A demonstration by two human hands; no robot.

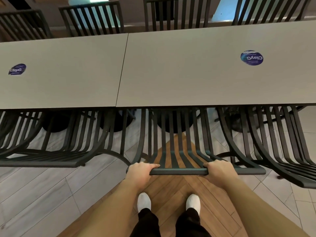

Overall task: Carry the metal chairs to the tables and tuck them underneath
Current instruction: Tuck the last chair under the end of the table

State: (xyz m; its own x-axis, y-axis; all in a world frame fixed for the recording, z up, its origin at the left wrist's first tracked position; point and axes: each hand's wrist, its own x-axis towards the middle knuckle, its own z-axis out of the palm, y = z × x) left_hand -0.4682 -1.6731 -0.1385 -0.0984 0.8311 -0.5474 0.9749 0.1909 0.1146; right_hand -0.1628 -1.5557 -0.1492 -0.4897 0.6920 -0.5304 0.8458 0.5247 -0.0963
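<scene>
Metal chair [172, 134] top rail, fingers [153, 165] curled over

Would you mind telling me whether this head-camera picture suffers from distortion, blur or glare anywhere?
Head view: wide-angle bending bows the table edge and splays the neighbouring chairs outward; the sticker text is soft; a bright bluish patch at the top is overexposed; both hands on the chair's top rail look sharp.

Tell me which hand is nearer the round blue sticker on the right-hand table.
Right. The right hand has its grip on the chair's top rail below and slightly left of that sticker; the left hand holds the rail's other end, farther left.
</scene>
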